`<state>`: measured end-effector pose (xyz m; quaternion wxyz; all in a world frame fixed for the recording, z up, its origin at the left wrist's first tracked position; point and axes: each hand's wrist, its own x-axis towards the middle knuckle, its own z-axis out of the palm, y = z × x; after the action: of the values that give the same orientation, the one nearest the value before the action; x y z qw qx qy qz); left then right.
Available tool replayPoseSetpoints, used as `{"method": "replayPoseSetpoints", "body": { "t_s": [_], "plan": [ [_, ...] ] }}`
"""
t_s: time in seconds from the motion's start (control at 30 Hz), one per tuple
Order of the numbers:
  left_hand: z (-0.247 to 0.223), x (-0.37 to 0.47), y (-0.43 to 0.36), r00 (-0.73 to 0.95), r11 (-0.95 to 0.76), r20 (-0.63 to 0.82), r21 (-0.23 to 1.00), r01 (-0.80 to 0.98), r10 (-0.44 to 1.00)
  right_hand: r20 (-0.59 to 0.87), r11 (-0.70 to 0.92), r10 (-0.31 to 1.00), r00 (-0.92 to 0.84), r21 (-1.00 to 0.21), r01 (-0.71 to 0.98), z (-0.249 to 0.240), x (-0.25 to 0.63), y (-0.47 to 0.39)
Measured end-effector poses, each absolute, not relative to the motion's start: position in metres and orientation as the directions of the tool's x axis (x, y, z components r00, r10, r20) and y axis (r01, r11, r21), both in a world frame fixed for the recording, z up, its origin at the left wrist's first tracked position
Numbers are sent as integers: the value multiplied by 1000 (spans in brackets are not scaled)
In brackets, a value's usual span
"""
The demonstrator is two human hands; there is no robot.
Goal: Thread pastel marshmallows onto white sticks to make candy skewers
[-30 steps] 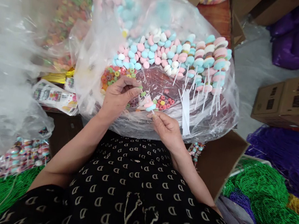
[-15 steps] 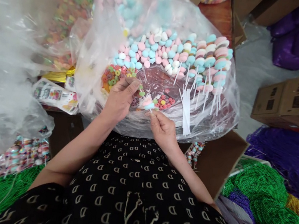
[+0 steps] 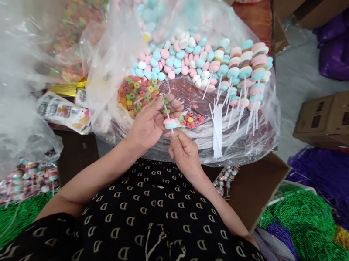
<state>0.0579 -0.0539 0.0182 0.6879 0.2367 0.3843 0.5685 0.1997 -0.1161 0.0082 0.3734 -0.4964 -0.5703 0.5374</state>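
Observation:
My right hand (image 3: 184,149) pinches the lower end of a thin white stick (image 3: 170,123) that carries pink and blue candy discs. My left hand (image 3: 150,120) meets it at the stick's tip, its fingers closed on a small green ring candy (image 3: 166,102). Both hands hover over a clear plastic bag (image 3: 260,131) spread open on a cardboard box. Inside lie loose pastel discs (image 3: 172,61), small coloured rings (image 3: 136,90), bare white sticks (image 3: 217,128) and finished skewers (image 3: 248,69).
A large crumpled plastic bag (image 3: 7,77) with more ring candies fills the left. Wrapped skewers (image 3: 17,180) lie at lower left. Cardboard boxes (image 3: 339,114) stand at right, amid green (image 3: 302,221) and purple (image 3: 335,178) bead piles.
My left hand has moved right from the ring pile and turned toward the stick; my right hand drew slightly left, so both now meet at the skewer.

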Motion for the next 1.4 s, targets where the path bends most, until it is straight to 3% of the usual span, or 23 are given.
{"method": "replayPoseSetpoints", "body": {
  "t_s": [0.17,0.67,0.97,1.17,1.4],
  "plan": [
    [26,61,-58,-18,222,-324,687,-692,946,-122,-94,963,-241,-988,122,10,198,-116],
    [21,69,-66,8,281,-361,713,-642,933,4,20,984,-180,-996,83,4,188,-125],
    [40,72,-65,17,328,-538,488,-809,843,75,100,980,-182,-987,129,0,188,-125],
    [37,68,-68,54,327,-463,535,-779,885,65,87,979,-193,-990,109,0,188,-127],
    [41,70,-70,19,328,-506,528,-783,862,45,69,979,-199,-991,114,1,187,-127]
  ]
}}
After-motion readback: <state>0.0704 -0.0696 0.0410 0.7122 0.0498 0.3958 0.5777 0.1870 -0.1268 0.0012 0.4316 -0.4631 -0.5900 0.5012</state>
